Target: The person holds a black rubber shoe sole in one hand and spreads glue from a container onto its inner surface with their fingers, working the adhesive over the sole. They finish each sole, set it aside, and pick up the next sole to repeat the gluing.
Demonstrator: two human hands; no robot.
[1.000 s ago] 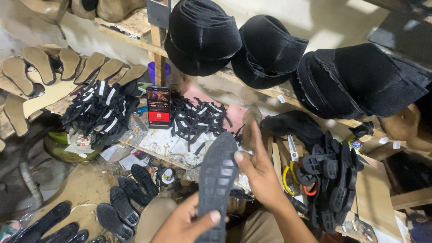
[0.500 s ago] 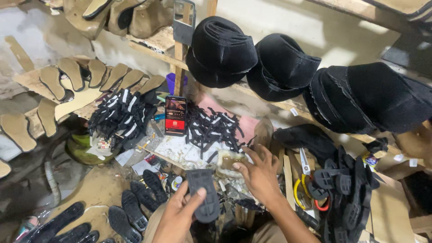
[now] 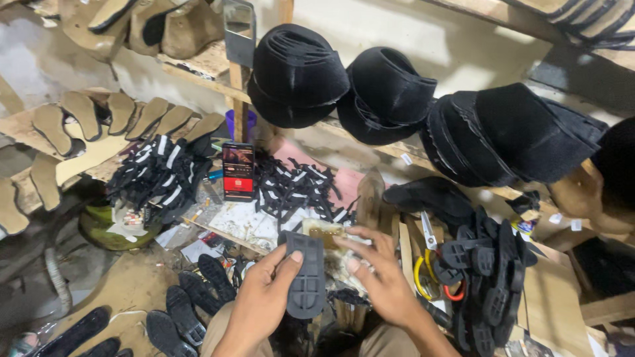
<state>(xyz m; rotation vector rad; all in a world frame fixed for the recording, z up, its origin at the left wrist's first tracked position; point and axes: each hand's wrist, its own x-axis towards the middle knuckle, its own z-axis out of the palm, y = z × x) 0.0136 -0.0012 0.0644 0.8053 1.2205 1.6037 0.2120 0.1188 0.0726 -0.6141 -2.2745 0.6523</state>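
Note:
My left hand [image 3: 261, 305] holds a dark grey rubber shoe sole [image 3: 305, 277] upright by its lower edge, thumb on its grooved tread. My right hand [image 3: 381, 276] hovers just right of the sole with the fingers spread, over a tan brush-like block [image 3: 324, 233] on the low work board [image 3: 238, 225]. I cannot tell whether the right fingers touch anything.
A pile of black-and-white straps [image 3: 160, 175] and a phone [image 3: 238, 170] lie behind. Black soles [image 3: 192, 301] lie on the floor at left, a heap of soles [image 3: 486, 277] at right. Black fabric rolls [image 3: 297, 76] sit on the shelf. Tan insoles [image 3: 99, 119] lie at left.
The sole has come down from upright in front of me to low over the board. My right hand let go of its top and now reaches over the board.

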